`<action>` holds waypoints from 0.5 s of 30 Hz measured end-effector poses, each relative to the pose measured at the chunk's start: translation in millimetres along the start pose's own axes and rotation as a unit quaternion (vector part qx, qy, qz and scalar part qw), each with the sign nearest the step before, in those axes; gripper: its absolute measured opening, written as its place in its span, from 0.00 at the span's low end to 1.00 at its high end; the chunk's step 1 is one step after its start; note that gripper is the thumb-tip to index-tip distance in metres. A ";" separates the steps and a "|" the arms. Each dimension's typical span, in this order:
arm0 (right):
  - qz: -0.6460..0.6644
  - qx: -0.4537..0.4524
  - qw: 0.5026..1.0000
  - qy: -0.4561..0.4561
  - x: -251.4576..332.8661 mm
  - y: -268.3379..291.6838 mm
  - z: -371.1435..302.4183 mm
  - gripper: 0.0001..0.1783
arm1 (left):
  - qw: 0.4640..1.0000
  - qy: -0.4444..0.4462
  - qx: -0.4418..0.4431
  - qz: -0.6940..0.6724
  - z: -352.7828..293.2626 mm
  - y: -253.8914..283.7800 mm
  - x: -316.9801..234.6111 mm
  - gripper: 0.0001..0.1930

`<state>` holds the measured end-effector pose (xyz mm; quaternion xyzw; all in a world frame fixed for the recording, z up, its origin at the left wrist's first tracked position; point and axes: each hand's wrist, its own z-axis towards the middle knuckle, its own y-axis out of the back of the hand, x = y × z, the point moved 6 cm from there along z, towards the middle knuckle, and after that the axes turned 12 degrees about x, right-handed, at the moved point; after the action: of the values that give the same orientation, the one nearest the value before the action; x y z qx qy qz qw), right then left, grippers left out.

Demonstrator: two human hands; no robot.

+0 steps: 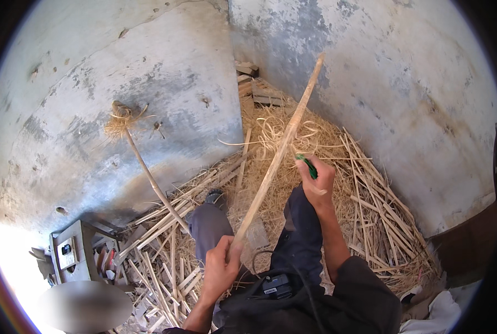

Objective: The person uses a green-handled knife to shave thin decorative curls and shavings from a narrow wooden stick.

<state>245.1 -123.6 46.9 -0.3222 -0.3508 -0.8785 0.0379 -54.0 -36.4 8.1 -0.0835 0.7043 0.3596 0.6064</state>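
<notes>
A long pale wooden stick [276, 156] slants up and away from my lap toward the far wall. Its near end is in my left hand [220, 267], fingers wrapped round it over my thigh. My right hand [319, 183] is closed on a green-handled tool [308, 166], just right of the stick's middle; I cannot make out its blade. Thin curled wood shavings [276, 133] gather behind and beside the stick. Whether the far tip of the stick touches the wall, I cannot tell.
Split wood strips [379, 214] are heaped at right, and more strips [165, 278] lie at left. A thin pole [151, 178] leans against the left wall [176, 83], fibres round its top. A worn stand [78, 256] is at lower left. A small black device [276, 286] rests on my lap.
</notes>
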 end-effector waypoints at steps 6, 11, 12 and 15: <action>0.237 0.008 0.970 -0.054 -14.8 -22.0 -18.9 0.15 | 0.987 0.019 0.076 -0.137 12.5 -2.6 22.1 0.09; 0.385 0.128 0.909 -0.101 -10.8 -52.2 -34.2 0.17 | 0.947 0.040 0.144 -0.283 26.5 -11.9 29.0 0.12; 0.402 0.135 0.902 -0.079 -4.3 -55.1 -33.6 0.17 | 0.948 0.040 0.143 -0.282 30.2 -13.2 28.4 0.12; 0.402 0.168 0.896 -0.081 9.2 -58.3 -32.9 0.16 | 0.934 0.015 0.140 -0.329 44.6 -18.0 22.5 0.14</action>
<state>203.0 -99.5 -0.1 -0.4948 -0.3352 -0.6871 0.4131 -14.2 -15.1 -20.0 -0.2306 0.6893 0.0364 0.6858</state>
